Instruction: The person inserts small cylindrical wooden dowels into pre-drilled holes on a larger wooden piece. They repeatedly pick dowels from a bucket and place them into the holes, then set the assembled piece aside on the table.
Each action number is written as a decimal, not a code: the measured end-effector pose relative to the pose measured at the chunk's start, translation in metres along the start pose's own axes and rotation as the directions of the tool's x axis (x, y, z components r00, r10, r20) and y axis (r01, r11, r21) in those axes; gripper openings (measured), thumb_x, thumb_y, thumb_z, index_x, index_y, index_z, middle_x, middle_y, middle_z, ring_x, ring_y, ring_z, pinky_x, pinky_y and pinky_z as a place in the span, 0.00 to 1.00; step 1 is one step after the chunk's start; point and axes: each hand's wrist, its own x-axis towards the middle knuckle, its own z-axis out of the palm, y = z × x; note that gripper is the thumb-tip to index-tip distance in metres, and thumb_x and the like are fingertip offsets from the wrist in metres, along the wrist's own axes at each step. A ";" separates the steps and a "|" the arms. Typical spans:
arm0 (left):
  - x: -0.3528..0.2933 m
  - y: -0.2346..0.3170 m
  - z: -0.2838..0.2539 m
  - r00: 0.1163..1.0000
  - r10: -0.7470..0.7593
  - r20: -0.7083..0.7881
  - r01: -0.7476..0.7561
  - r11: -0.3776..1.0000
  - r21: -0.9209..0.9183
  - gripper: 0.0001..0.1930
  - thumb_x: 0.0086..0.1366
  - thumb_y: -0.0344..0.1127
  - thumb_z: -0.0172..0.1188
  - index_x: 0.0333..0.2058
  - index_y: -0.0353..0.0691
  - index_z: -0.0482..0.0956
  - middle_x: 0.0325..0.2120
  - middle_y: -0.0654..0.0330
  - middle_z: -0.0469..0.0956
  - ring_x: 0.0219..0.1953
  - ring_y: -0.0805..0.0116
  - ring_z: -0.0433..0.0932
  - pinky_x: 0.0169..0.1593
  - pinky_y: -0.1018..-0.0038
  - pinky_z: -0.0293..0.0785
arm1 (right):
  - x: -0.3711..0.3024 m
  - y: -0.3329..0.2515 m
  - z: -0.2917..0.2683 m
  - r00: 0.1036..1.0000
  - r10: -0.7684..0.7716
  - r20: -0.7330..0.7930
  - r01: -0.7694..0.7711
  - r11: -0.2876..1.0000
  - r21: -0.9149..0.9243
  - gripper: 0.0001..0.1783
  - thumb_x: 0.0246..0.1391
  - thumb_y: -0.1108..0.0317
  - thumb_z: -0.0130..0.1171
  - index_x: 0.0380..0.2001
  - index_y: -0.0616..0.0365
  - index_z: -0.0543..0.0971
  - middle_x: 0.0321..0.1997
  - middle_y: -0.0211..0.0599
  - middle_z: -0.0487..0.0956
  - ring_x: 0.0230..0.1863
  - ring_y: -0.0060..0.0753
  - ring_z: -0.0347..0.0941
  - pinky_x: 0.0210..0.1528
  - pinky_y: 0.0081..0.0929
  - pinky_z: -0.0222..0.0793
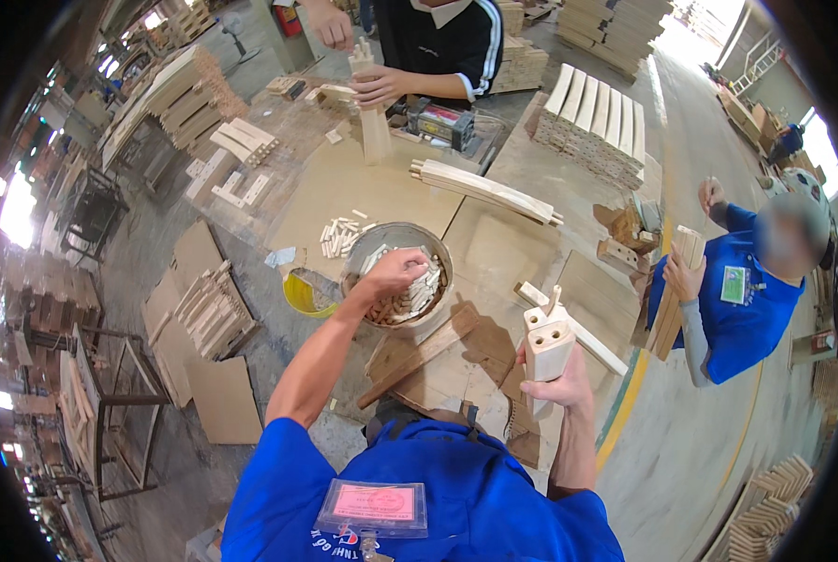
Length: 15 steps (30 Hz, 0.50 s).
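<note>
My left hand (395, 273) is over a round bucket (351, 245) of short pale wooden dowels (422, 296). Its fingers are curled together, and whatever they may hold is hidden. On the right, my right hand (567, 379) grips pale wooden pieces (548, 351) upright, with their drilled ends facing up. Several round holes show in those ends, and one dowel (554, 298) stands up from the far end. Beside the bucket lies a loose heap of dowels (339, 236). A yellow container (304, 293) stands just left of the bucket.
Across the table a person in black (442, 47) holds an upright wooden piece (374, 131). A bundle of wooden parts (484, 190) lies at mid-table, with a stack of slats (592, 122) beyond. Another person in blue (742, 281) stands at right holding boards. Cardboard (222, 398) lies at left.
</note>
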 end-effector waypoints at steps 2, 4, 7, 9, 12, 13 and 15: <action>-0.014 0.059 -0.003 0.969 -0.177 0.171 0.231 0.894 -0.384 0.13 0.74 0.40 0.55 0.45 0.36 0.80 0.33 0.59 0.80 0.31 0.69 0.79 0.33 0.70 0.77 | -0.009 0.002 0.010 0.991 -0.013 -0.135 0.015 1.000 0.010 0.45 0.32 0.66 0.78 0.58 0.61 0.72 0.43 0.35 0.80 0.43 0.29 0.77 0.46 0.31 0.75; -0.042 0.098 -0.012 0.952 -0.216 0.216 0.302 0.766 -0.567 0.12 0.76 0.38 0.55 0.46 0.35 0.80 0.33 0.62 0.79 0.30 0.74 0.77 0.31 0.76 0.74 | -0.005 0.000 0.023 0.983 -0.074 -0.167 0.067 0.997 -0.048 0.38 0.32 0.69 0.71 0.54 0.60 0.75 0.39 0.27 0.78 0.38 0.25 0.75 0.44 0.28 0.73; -0.071 0.114 -0.013 0.986 -0.123 0.113 0.167 0.748 -0.643 0.11 0.76 0.35 0.57 0.49 0.35 0.79 0.33 0.65 0.78 0.28 0.78 0.75 0.30 0.81 0.72 | 0.008 -0.009 0.038 0.994 -0.036 -0.108 0.003 0.958 -0.288 0.35 0.32 0.69 0.71 0.50 0.60 0.75 0.38 0.32 0.79 0.38 0.27 0.76 0.43 0.28 0.73; -0.079 0.128 -0.014 0.994 -0.053 0.092 0.100 0.762 -0.640 0.12 0.75 0.33 0.60 0.51 0.35 0.80 0.33 0.67 0.78 0.28 0.80 0.73 0.30 0.81 0.71 | 0.017 -0.004 0.048 0.993 -0.083 -0.083 0.065 0.977 -0.202 0.35 0.31 0.68 0.71 0.49 0.60 0.75 0.38 0.33 0.79 0.38 0.26 0.75 0.43 0.28 0.72; -0.096 0.150 -0.014 0.999 -0.036 -0.018 0.017 0.775 -0.631 0.10 0.73 0.29 0.61 0.50 0.35 0.81 0.33 0.69 0.77 0.31 0.83 0.72 0.34 0.81 0.70 | 0.026 -0.001 0.060 0.997 -0.068 -0.026 0.061 0.975 -0.213 0.39 0.28 0.68 0.71 0.53 0.59 0.74 0.37 0.25 0.75 0.37 0.21 0.70 0.42 0.25 0.70; -0.099 0.157 -0.015 0.998 -0.016 -0.058 -0.021 0.807 -0.590 0.10 0.72 0.29 0.61 0.50 0.35 0.81 0.33 0.70 0.76 0.31 0.84 0.71 0.35 0.81 0.69 | 0.025 -0.001 0.062 0.999 -0.038 -0.014 0.035 0.979 -0.202 0.39 0.29 0.68 0.71 0.52 0.59 0.75 0.37 0.25 0.75 0.37 0.21 0.70 0.41 0.25 0.70; -0.102 0.162 -0.017 0.994 0.089 -0.070 -0.112 0.844 -0.524 0.09 0.71 0.27 0.62 0.48 0.34 0.81 0.34 0.68 0.76 0.33 0.83 0.71 0.35 0.82 0.68 | 0.026 -0.006 0.065 1.000 0.016 0.020 -0.012 0.984 -0.180 0.37 0.29 0.69 0.71 0.51 0.58 0.75 0.36 0.25 0.75 0.37 0.20 0.71 0.41 0.24 0.70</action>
